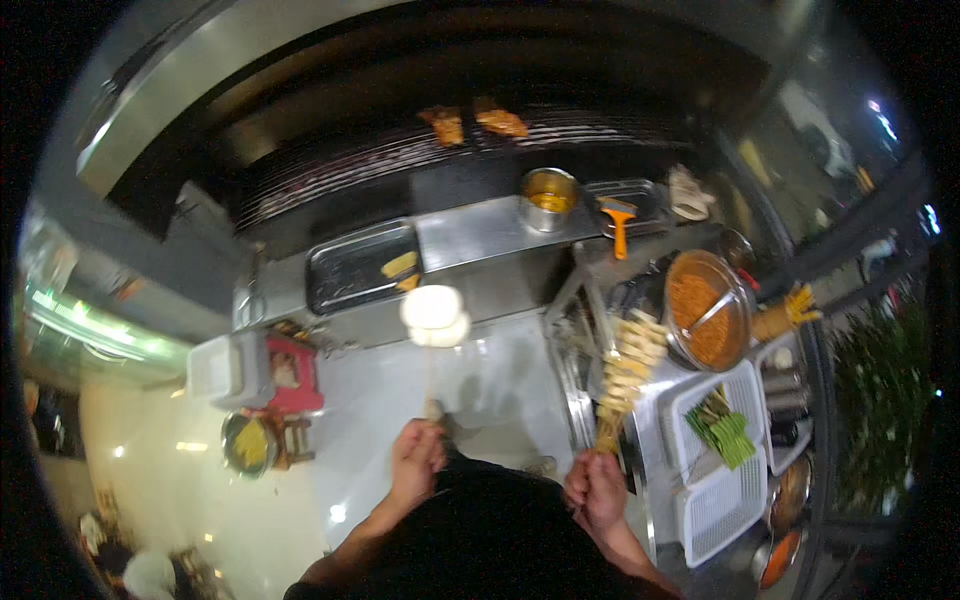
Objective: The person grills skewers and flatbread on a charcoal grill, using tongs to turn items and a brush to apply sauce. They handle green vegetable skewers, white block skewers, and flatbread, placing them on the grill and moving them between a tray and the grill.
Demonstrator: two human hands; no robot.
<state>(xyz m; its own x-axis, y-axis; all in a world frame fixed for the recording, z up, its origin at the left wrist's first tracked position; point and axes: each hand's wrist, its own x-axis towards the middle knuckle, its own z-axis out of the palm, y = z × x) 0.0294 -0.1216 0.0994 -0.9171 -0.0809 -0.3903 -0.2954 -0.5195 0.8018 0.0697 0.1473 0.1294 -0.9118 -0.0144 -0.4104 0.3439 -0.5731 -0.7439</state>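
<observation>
My left hand (pixel 417 459) grips the end of one or more thin sticks. At their far tip are round white food pieces (pixel 433 319), overexposed, so I cannot tell the kind. On the other side, my right hand (pixel 600 486) is closed around a bundle of skewers (pixel 628 364) threaded with pale, yellowish pieces, which points away from me beside the metal side counter. Beyond both hands is a long charcoal grill (pixel 337 169) with two browned pieces of food (pixel 501 122) over its bars. Blur hides the finer detail of the skewers.
A black tray (pixel 349 274) and a metal pot (pixel 549 214) stand along the grill's front. To the right are an orange-handled brush (pixel 619 225), a bowl of red-brown seasoning (pixel 705 311) with a spoon, and white baskets (pixel 724 506), one holding greens (pixel 724 435). A metal bowl (pixel 249 446) sits low at left.
</observation>
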